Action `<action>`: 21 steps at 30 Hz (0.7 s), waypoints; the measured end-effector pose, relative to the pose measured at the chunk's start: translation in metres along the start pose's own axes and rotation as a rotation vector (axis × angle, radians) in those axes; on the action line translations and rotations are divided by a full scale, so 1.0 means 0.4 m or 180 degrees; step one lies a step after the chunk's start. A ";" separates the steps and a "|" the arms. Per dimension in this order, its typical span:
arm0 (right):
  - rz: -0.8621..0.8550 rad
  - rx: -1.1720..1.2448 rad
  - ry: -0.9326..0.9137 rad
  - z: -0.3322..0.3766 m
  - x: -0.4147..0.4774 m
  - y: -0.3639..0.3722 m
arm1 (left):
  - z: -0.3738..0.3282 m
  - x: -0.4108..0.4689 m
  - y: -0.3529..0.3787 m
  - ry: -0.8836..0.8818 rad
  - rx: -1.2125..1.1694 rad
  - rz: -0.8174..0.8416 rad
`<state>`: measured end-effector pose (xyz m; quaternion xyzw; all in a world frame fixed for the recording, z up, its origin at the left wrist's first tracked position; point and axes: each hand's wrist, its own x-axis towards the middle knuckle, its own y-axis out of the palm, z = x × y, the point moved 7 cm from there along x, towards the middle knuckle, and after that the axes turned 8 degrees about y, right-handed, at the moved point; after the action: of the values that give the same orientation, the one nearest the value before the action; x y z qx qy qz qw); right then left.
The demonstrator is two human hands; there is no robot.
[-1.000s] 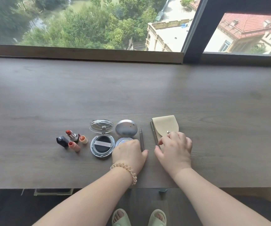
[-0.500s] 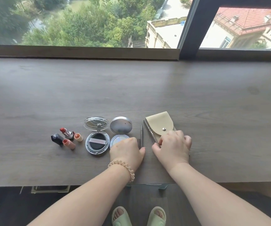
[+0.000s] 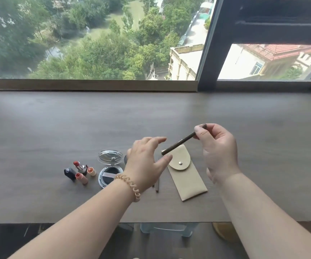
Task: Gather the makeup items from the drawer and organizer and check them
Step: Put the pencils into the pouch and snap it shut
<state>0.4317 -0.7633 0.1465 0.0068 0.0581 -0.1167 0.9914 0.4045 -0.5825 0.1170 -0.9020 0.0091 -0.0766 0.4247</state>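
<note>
My right hand (image 3: 218, 148) holds a slim brown makeup pencil (image 3: 181, 141) by its far end, raised above the table and slanting down to the left. My left hand (image 3: 147, 163) hovers open beside the pencil's lower tip, fingers spread, touching nothing I can see. Below them lies a beige snap pouch (image 3: 186, 176), flap shut. A second thin pencil (image 3: 157, 185) rests on the table under my left hand. To the left sit an open cushion compact (image 3: 109, 173) with a clear lid, an open red lipstick (image 3: 79, 166), its dark cap (image 3: 70, 173) and two small peach tubes (image 3: 82, 178). A second round compact is mostly hidden by my left hand.
The items lie on a long dark wooden table (image 3: 38, 128) against a window sill (image 3: 89, 85). A dark window frame post (image 3: 210, 53) stands at the back right. Below the table's front edge, a clear stool (image 3: 167, 228) shows.
My right hand left the pouch and lifted a brown pencil into the air. My left hand rose from the table and opened toward the pencil's tip. The camera view tilted up.
</note>
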 end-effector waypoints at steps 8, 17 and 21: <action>0.0517 0.0386 0.0620 0.016 -0.007 0.041 | -0.053 0.008 -0.027 0.0073 -0.1536 0.0036; 0.0445 0.0283 0.0934 -0.022 -0.011 0.066 | -0.102 0.014 -0.047 0.0460 -0.0892 0.0254; 0.0176 0.0207 0.1151 -0.047 -0.007 0.071 | -0.096 0.012 -0.034 0.0412 -0.0855 0.0334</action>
<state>0.4333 -0.7346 0.1281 0.0614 0.2313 -0.0881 0.9669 0.4030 -0.6036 0.1523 -0.9422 0.0938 -0.1104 0.3021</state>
